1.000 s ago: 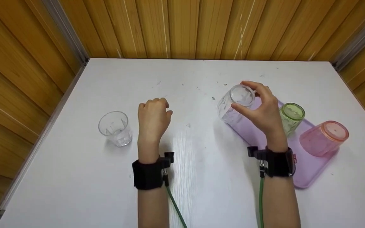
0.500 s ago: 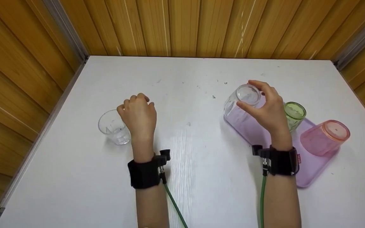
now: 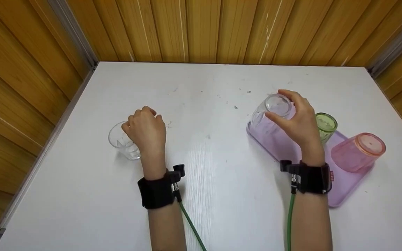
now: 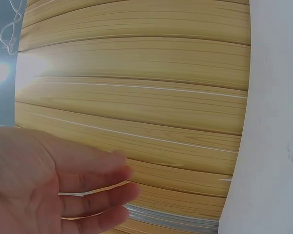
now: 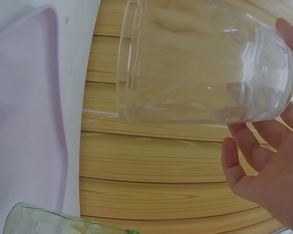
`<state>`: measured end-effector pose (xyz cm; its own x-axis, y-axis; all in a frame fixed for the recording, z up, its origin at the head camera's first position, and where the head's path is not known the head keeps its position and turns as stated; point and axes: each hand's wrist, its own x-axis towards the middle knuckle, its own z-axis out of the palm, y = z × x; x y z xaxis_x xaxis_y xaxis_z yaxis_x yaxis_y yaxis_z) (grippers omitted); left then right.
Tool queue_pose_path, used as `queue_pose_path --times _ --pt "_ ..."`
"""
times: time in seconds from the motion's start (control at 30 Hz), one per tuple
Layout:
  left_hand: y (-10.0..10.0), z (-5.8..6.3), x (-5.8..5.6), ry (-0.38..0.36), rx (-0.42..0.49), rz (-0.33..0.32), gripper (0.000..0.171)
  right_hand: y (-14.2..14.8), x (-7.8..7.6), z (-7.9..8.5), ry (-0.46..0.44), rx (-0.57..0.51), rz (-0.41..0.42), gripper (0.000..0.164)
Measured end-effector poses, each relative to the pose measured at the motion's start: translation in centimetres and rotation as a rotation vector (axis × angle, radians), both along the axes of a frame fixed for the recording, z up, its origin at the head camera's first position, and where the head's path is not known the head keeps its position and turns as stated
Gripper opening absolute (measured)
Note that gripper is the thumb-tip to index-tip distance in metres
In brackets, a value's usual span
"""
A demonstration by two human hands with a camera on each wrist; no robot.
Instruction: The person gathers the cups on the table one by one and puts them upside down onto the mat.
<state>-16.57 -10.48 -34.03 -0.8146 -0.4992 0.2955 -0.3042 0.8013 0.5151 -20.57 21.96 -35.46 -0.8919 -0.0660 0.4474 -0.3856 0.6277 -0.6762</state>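
Observation:
In the head view my right hand (image 3: 300, 122) grips a clear glass (image 3: 264, 121) upside down by its base, between thumb and fingers, over the far left end of the lilac tray (image 3: 340, 190). The right wrist view shows the glass (image 5: 185, 73) with its rim hanging apart from the tray. My left hand (image 3: 147, 130) hovers beside a second clear glass (image 3: 128, 150), which stands upright on the table, and overlaps part of its rim. Those left fingers (image 4: 112, 195) are loosely bent with nothing between them.
An upturned green glass (image 3: 326, 124) and an upturned pink glass (image 3: 351, 155) stand on the tray, right of my right hand. Wood-look panels (image 3: 201, 31) close off the back and sides of the white table (image 3: 204, 195). A green cable (image 3: 192, 223) trails from each wrist.
My left hand has moved left to the upright clear glass, and its curled fingers have loosened. My right hand has carried the other clear glass slightly right, further over the tray.

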Motion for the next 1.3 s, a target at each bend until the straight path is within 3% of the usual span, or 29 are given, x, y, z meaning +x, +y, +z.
queue_pose_path --times 0.7,1.1,1.3 --pt "-0.6 -0.3 0.2 -0.062 0.037 0.053 0.013 0.9 0.0 -0.4 -0.095 0.034 -0.074 0.059" --pt "-0.7 -0.5 0.2 -0.141 -0.015 0.081 0.015 1.2 -0.5 -0.9 -0.167 0.098 -0.149 0.06" --pt "-0.7 -0.6 0.2 -0.187 -0.026 0.061 0.017 1.3 -0.7 -1.2 -0.21 0.116 -0.155 0.06"
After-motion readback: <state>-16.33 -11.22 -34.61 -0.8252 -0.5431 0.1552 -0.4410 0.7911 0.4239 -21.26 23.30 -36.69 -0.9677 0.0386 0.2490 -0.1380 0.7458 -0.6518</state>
